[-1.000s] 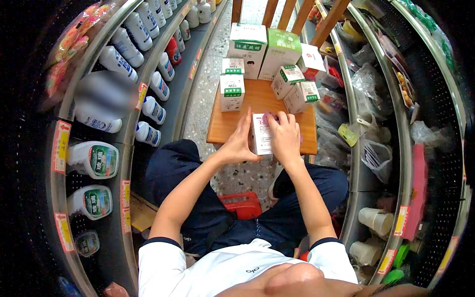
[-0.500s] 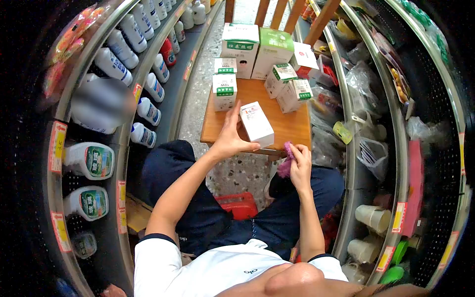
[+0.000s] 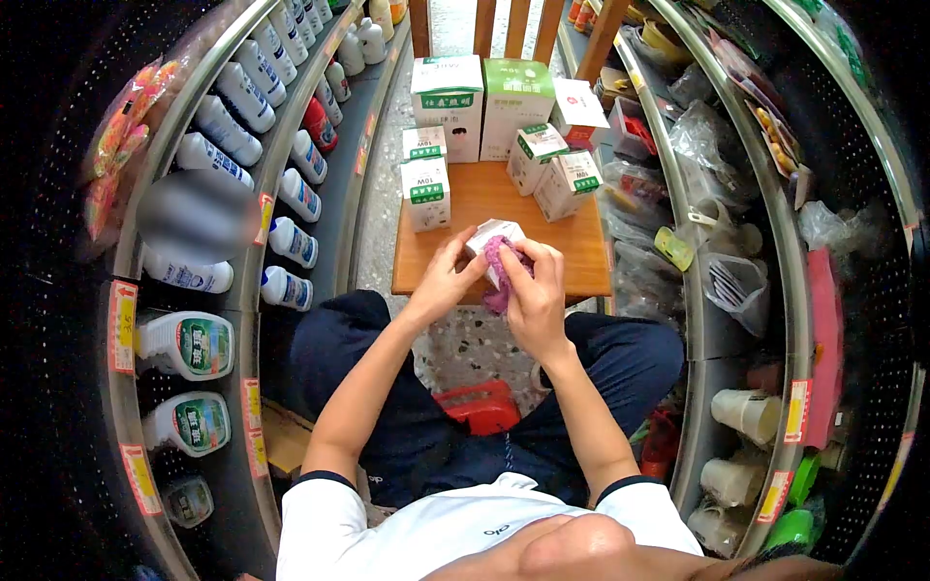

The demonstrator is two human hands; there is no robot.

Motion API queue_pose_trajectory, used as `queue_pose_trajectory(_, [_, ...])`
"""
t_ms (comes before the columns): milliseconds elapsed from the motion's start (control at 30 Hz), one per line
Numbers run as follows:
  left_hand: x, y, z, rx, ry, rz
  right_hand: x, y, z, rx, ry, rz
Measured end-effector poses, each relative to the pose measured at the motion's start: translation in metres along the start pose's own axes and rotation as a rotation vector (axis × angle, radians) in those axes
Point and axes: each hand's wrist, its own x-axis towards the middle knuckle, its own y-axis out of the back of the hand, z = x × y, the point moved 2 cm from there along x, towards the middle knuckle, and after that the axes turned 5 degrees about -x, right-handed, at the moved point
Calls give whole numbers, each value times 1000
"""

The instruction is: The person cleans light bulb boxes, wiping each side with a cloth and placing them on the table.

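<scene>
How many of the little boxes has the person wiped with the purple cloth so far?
The count cannot be told: wiped and unwiped boxes look alike. In hand: the left hand holds a small white cardboard box while the right hand presses a purple cloth against it. Four small green-and-white boxes and three bigger cartons stand on the wooden stool; which are left to wipe is unclear.

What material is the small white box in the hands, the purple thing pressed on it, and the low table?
The small white box looks like printed cardboard: flat faces, sharp folded edges. The purple thing seems a soft cloth, since it bunches and droops under the right hand. The low table appears to be smooth orange-brown wood, perhaps varnished.
</scene>
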Motion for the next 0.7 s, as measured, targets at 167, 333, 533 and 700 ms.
queue_pose_trajectory(167, [-15,-8,22,513,-422,29,6,2,13,-18,-65,-17])
queue_pose_trajectory(333, [-11,-26,21,451,-565,73,2,-1,6,-70,2,-45])
queue_pose_trajectory(533, [-8,-23,21,413,-541,185,-8,-4,-7,-101,106,-97])
queue_pose_trajectory(700, [-9,-27,27,452,-580,157,3,-5,6,-156,-13,-23])
